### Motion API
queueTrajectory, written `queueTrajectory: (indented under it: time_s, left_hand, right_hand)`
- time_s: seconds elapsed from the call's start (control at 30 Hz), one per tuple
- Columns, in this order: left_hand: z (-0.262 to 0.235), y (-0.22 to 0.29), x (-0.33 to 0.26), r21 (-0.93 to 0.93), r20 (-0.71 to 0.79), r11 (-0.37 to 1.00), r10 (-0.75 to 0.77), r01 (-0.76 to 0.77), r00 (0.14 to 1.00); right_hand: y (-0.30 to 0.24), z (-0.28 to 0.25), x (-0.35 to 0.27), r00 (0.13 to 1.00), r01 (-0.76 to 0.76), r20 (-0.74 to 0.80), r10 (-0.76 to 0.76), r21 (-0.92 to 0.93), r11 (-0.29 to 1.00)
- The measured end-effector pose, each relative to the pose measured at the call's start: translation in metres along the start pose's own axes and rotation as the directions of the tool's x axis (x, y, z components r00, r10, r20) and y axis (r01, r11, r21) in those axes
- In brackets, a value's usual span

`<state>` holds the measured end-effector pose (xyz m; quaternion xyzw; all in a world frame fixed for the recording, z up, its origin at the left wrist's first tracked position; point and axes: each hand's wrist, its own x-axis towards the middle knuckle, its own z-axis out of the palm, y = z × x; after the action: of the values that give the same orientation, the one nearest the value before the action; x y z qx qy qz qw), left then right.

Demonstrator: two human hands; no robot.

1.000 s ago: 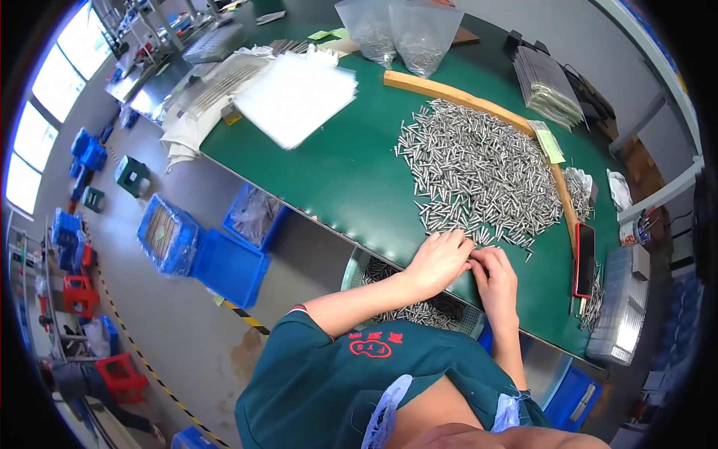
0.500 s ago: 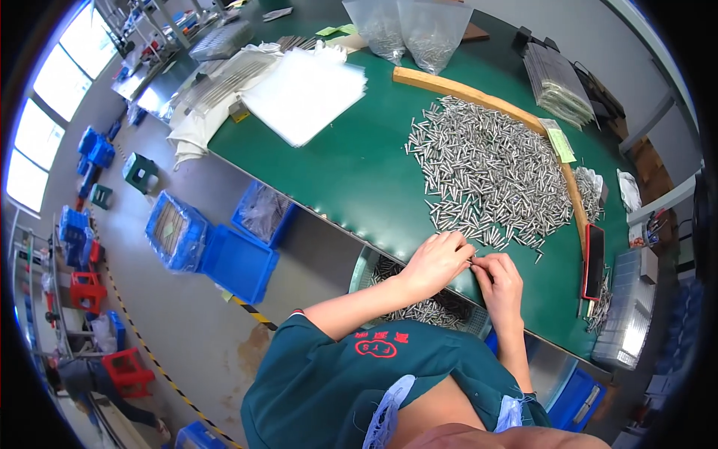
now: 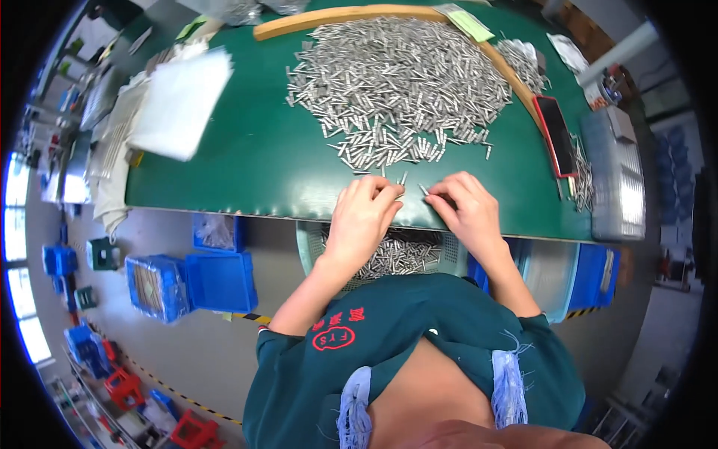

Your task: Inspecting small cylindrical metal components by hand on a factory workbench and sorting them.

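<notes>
A broad heap of small silvery metal pins (image 3: 404, 90) covers the middle of the green tabletop. Close to the table's front edge, my left hand (image 3: 363, 218) is closed, thumb against fingers; what lies in its pinch is too small to make out. A loose pin (image 3: 404, 178) is just beyond its fingertips. My right hand (image 3: 470, 213) pinches one metal pin (image 3: 423, 189) between thumb and forefinger, its end pointing toward the left hand. Below the table edge, between my forearms, a pale green crate (image 3: 308, 251) contains many more pins.
A curved wooden strip (image 3: 329, 16) borders the heap behind and on the right. A red-edged phone-like device (image 3: 555, 135) and clear plastic trays (image 3: 615, 176) are at the right. White sheets (image 3: 183, 101) lie left. Blue bins (image 3: 221, 280) stand on the floor.
My view has turned, so the table edge now runs nearly level. My hands were close together at the fingertips; now they are apart, a pin showing in the right one.
</notes>
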<state>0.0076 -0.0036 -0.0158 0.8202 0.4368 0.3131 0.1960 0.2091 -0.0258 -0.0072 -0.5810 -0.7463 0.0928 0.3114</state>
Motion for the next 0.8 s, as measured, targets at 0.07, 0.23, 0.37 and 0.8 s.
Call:
queueTrajectory:
  time_s: [0.07,0.23,0.37,0.8]
  left_hand:
    - [0.000,0.003,0.000,0.007,0.013,1.000,-0.006,0.006,1.000]
    - [-0.004,0.004,-0.001,0.078,0.045,0.997,-0.003,-0.001,0.999]
    - [-0.003,0.004,-0.006,0.107,0.040,0.994,0.030,-0.034,0.999]
    - [-0.002,0.008,0.007,0.070,0.009,0.997,-0.026,0.025,1.000]
  right_hand:
    - [-0.002,0.002,0.000,0.998,0.053,0.020,-0.054,0.027,0.998]
    - [-0.003,0.006,-0.001,0.999,0.016,0.045,-0.020,0.089,0.996]
    - [0.000,0.009,-0.003,0.993,0.099,0.049,-0.104,0.096,0.990]
    - [-0.010,0.003,-0.006,0.984,0.151,0.076,-0.159,0.100,0.983]
